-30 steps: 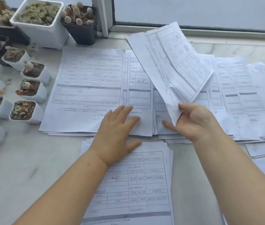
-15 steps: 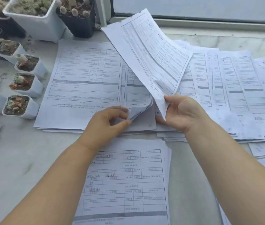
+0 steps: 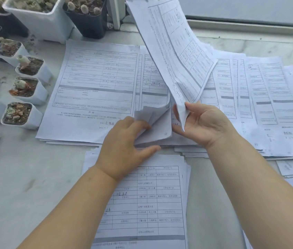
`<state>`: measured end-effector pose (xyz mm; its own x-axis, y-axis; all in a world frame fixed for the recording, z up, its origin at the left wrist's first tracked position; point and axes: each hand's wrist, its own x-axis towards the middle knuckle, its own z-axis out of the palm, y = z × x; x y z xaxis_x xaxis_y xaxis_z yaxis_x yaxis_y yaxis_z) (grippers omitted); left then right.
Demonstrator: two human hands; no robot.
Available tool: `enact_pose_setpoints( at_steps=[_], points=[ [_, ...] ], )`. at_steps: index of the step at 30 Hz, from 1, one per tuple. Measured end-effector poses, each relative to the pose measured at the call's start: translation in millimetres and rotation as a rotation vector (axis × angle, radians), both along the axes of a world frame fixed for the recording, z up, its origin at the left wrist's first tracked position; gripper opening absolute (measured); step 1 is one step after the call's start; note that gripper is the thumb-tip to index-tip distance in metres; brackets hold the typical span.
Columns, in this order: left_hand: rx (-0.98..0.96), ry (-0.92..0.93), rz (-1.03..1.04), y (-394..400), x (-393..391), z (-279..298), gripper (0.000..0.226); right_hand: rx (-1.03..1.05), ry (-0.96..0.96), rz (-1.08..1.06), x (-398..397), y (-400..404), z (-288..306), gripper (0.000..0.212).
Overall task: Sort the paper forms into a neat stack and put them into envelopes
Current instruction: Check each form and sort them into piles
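Above the spread forms (image 3: 97, 83), raised sheets (image 3: 174, 51) pinched in right hand (image 3: 201, 126); left hand (image 3: 124, 151) gripping curled corner (image 3: 153, 121).

We record two bare forearms entering from the lower edge, no sleeves, watch, ring or bracelet visible on either. Left hand (image 3: 124, 150): short rounded fingers, nails hidden. Right hand (image 3: 203, 123): broad palm, creases visible at the wrist.
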<state>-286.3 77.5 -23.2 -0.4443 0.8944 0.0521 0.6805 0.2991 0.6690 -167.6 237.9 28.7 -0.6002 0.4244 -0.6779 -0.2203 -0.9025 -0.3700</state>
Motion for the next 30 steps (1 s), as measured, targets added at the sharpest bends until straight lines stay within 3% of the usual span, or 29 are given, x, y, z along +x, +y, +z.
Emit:
enact_pose_setpoints(
  at_steps=[3, 5, 7, 11, 19, 30],
  points=[
    [0.069, -0.03, 0.063, 1, 2, -2, 0.026, 0.033, 0.008, 0.022, -3, -1, 4, 0.025],
    [0.067, -0.143, 0.163, 3, 2, -1, 0.017, 0.062, -0.017, 0.034, -3, -1, 7, 0.025],
    [0.035, -0.251, 0.248, 6, 2, 1, 0.021, 0.067, -0.028, 0.027, -2, 0, 9, 0.024],
    [0.027, -0.255, 0.355, 11, 2, -2, 0.037, 0.071, -0.063, 0.026, -3, 2, 2, 0.026],
    [0.121, -0.244, 0.4, 13, 9, 3, 0.045, 0.068, -0.093, 0.017, 0, 3, -10, 0.026],
    [0.073, -0.268, 0.342, 11, 2, 0, 0.045, 0.038, -0.051, 0.015, 0, 1, -4, 0.028]
  ],
)
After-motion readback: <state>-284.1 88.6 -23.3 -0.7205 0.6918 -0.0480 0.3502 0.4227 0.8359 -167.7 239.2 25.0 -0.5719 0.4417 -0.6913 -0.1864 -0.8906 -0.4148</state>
